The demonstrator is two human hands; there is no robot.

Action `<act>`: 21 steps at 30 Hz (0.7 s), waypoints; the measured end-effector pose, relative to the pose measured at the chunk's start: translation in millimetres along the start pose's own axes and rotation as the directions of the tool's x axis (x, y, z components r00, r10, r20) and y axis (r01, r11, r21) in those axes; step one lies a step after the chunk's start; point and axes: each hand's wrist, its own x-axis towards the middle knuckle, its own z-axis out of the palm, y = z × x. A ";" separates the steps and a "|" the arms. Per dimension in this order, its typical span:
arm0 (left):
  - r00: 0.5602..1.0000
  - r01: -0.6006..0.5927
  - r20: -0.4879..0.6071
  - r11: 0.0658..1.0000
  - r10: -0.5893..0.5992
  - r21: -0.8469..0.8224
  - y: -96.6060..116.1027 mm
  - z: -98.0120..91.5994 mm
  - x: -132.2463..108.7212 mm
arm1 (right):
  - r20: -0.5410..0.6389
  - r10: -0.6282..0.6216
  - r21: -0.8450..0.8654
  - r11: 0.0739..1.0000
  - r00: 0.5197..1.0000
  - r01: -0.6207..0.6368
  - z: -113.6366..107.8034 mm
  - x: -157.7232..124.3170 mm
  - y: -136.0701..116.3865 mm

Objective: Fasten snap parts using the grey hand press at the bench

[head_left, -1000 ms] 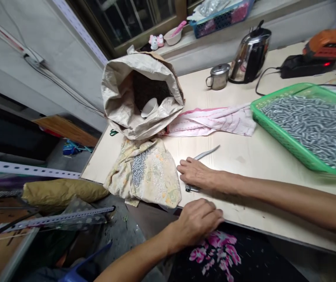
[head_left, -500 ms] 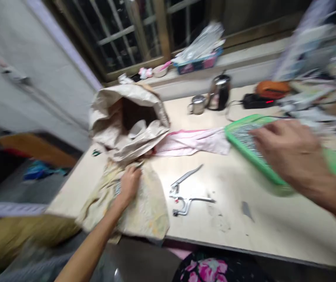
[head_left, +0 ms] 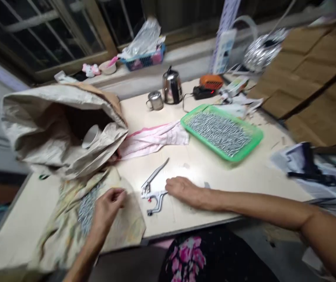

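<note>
My left hand (head_left: 108,205) hovers over a patterned yellow cloth (head_left: 68,223) at the table's front left, fingers pinched together above a heap of small grey metal pieces (head_left: 86,203); what they pinch is too small to name. My right hand (head_left: 185,190) lies palm down on the pale tabletop (head_left: 215,172), fingers together, its tips touching the handle of a silver hand press tool (head_left: 153,190) that lies between the two hands.
A large crumpled paper sack (head_left: 53,129) with a white cup inside lies at the back left. A pink cloth (head_left: 153,139), a green tray (head_left: 252,143) of metal pieces, a steel mug (head_left: 155,101), a kettle (head_left: 172,86) and cardboard (head_left: 309,78) stand further back and right.
The view has swung to the right. My right hand came down from near the green tray to the table beside the tool. My left hand drew back slightly over the cloth and pinched.
</note>
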 end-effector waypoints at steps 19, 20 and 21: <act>0.948 0.251 0.265 0.929 -0.178 -0.273 -3.8 65.0 -44.6 | -0.135 -0.151 -0.245 0.963 0.979 0.115 3.5 -2.6 -7.8; 0.932 0.278 0.306 0.923 -0.193 -0.267 -2.8 63.4 -43.1 | -0.128 -0.149 -0.230 0.966 0.980 0.117 3.1 -2.3 -6.9; 0.911 0.313 0.353 0.914 -0.212 -0.259 -1.4 61.5 -41.3 | -0.120 -0.150 -0.212 0.970 0.981 0.122 3.2 -2.0 -5.6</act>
